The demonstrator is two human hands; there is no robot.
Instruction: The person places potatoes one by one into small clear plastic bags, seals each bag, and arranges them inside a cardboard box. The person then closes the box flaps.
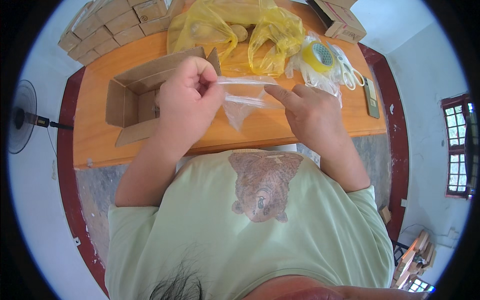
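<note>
Between my two hands a clear plastic bag (243, 101) is stretched above the wooden table (210, 138). My left hand (193, 93) pinches one end of it between thumb and curled fingers. At the other end my right hand (313, 108) grips the film, its index finger extended along the upper edge. Behind my left hand stands a cardboard box (116, 103) with its flaps open, and my hand and forearm hide part of it. What lies deeper inside the box is mostly hidden.
At the back lies a yellow plastic bag (210, 37) with roundish tan items in it. Small cartons (120, 30) are stacked back left. To the right are a tape roll (318, 56), white-handled scissors (350, 75), more clear bags (315, 80), a phone (371, 99) and another carton (343, 26).
</note>
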